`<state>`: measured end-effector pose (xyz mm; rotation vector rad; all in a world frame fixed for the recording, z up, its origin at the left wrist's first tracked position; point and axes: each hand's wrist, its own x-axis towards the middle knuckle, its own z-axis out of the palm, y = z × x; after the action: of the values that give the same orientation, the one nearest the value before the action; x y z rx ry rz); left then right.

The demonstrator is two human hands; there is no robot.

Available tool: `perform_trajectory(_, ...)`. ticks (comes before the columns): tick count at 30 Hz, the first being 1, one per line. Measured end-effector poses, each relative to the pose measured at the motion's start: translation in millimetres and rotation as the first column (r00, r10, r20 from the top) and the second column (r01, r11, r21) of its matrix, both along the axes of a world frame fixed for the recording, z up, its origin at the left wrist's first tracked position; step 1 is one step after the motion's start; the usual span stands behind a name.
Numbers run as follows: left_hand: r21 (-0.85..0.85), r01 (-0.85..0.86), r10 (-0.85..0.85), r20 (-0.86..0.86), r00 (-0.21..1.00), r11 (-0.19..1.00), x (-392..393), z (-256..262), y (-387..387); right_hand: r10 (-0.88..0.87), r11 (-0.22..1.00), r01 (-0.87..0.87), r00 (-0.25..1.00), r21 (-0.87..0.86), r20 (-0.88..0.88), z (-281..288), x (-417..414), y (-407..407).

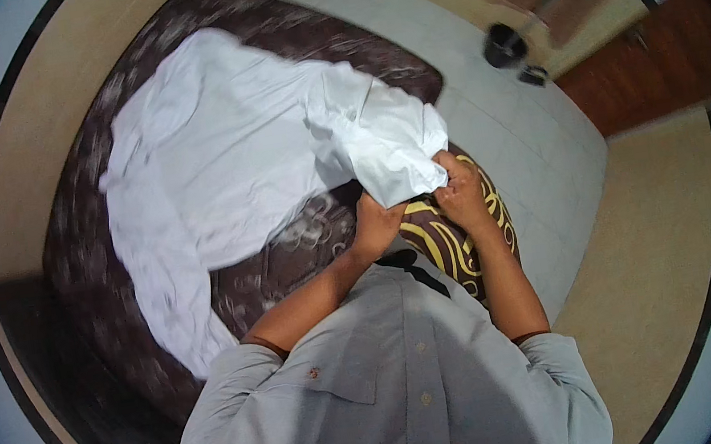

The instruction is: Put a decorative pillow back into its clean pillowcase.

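Observation:
A white long-sleeved shirt [238,150] lies spread over a bed with a dark brown patterned cover [291,244]. Its right-hand part is bunched and lifted towards me. My left hand [379,222] grips the lower edge of this bunched cloth, the fingers partly hidden beneath it. At the cloth's right corner, my right hand [462,191] is closed on the fabric. One sleeve of the shirt [172,313] hangs down on the left, its end close to my left upper arm. Below my hands shows a brown cloth with yellow swirls [438,238].
Pale floor tiles [521,153] run along the bed's right side. A black bin [503,46] and a small dark object [533,75] stand by the far wall, near a brown wooden door [651,62]. A beige wall [20,131] borders the bed on the left.

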<state>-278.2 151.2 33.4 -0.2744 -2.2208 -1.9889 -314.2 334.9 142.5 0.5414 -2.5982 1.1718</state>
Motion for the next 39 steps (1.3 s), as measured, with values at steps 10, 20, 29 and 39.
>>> perform_trajectory(10,-0.108,0.611,-0.595,0.152,0.79,0.784,-81.8,-135.0,32.6,-0.656,0.755,0.656,0.755,0.007,0.013,-196.4,53.0,39.4)
perform_trajectory(20,0.041,0.971,-0.957,0.185,0.225,0.236,-139.5,-207.8,89.7,-0.943,0.304,0.948,0.313,-0.093,0.11,-295.8,95.4,5.3)
perform_trajectory(29,0.132,0.956,-0.873,0.389,-0.293,-0.262,-159.4,-247.3,105.4,-0.949,0.247,0.969,0.239,0.016,0.203,-341.3,144.0,-37.9)
perform_trajectory(39,0.307,0.915,-0.959,0.024,-0.283,-0.263,-168.7,-175.7,93.0,-0.988,0.132,0.963,0.11,-0.233,-0.105,-269.6,98.4,-81.4)
